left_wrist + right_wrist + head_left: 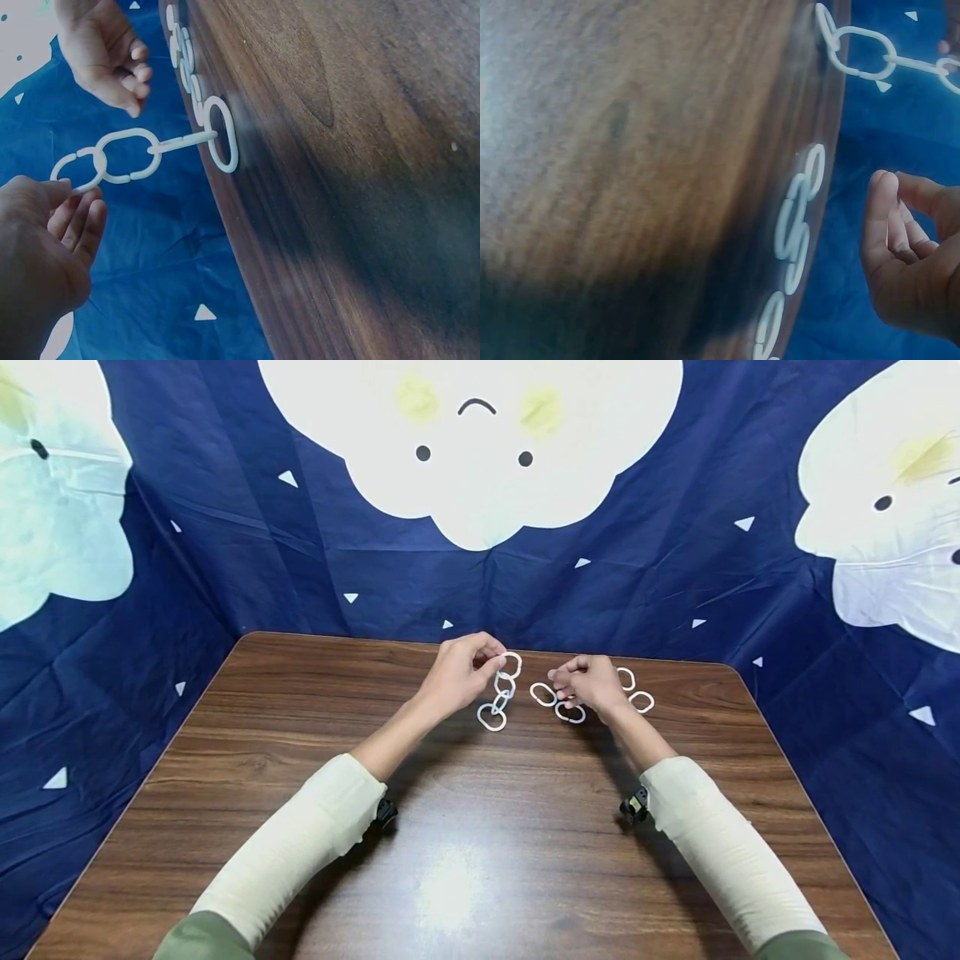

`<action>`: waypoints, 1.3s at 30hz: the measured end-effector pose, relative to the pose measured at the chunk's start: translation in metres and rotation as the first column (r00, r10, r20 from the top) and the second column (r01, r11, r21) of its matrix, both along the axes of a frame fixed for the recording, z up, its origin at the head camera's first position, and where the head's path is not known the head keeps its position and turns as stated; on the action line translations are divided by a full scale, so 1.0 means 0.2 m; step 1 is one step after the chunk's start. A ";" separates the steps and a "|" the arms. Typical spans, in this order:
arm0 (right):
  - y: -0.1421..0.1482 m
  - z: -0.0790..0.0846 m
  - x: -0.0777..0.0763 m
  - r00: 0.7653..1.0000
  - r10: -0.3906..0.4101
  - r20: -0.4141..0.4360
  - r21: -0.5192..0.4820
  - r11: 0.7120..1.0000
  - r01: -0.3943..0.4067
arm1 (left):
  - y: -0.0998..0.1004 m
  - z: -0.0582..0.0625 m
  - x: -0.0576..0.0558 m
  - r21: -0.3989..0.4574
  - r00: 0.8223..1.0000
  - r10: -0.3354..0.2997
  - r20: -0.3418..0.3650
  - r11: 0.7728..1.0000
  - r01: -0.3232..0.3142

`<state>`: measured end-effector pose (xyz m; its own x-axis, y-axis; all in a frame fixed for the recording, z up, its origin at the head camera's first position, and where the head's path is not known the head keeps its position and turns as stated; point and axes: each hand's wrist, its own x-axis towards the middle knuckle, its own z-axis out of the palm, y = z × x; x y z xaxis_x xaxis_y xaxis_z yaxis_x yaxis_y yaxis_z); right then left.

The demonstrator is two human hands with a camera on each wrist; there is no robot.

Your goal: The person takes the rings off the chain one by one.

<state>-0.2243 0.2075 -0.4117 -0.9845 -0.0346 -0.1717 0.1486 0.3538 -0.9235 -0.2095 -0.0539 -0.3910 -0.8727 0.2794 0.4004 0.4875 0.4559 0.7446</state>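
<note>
My left hand (465,672) pinches the top link of a short chain of white plastic links (184,141) between thumb and fingers. The chain hangs down from it, and its lowest link (235,150) meets the tabletop. My right hand (590,682) hovers over loose white links, its fingers loosely bent and thumb tip close to the index finger. Nothing shows between those fingers in the right wrist view. Beneath it lie a few loose links (779,236), close together or overlapping; in the head view the hand partly covers them.
Two more loose links (651,697) lie right of my right hand. The brown wooden table (525,810) has its far edge just beyond both hands. A blue cloth (645,585) with white clouds hangs behind and at the sides.
</note>
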 end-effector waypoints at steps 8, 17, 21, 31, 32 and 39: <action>0.00 0.08 0.01 0.998 0.056 -0.034 -0.034 0.998 -0.057 | 0.00 0.00 0.00 -0.001 1.000 0.004 -0.006 1.000 -0.004; -0.02 0.12 0.00 0.995 0.076 -0.071 -0.021 0.997 -0.077 | 0.00 0.00 0.00 -0.012 1.000 0.000 -0.025 1.000 0.000; -0.04 0.15 0.01 0.991 0.097 -0.096 0.001 0.995 -0.098 | 0.00 0.00 0.01 -0.011 0.999 0.003 -0.038 1.000 -0.003; -0.06 0.21 0.02 0.977 0.154 -0.145 0.049 0.988 -0.148 | -0.01 -0.01 0.00 -0.027 0.997 0.010 -0.077 1.000 -0.012; -0.06 0.21 0.02 0.975 0.163 -0.151 0.057 0.986 -0.156 | -0.01 -0.01 0.00 -0.028 0.997 0.011 -0.081 1.000 -0.013; -0.09 0.25 0.02 0.947 0.247 -0.207 0.134 0.966 -0.223 | -0.01 0.00 0.00 -0.022 0.996 0.010 -0.087 1.000 -0.012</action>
<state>-0.2197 0.1885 -0.3625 -0.9643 -0.2629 0.0328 -0.1533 0.4525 -0.8785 -0.2104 -0.0558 -0.3918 -0.8382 0.2796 0.4683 0.5445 0.4775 0.6895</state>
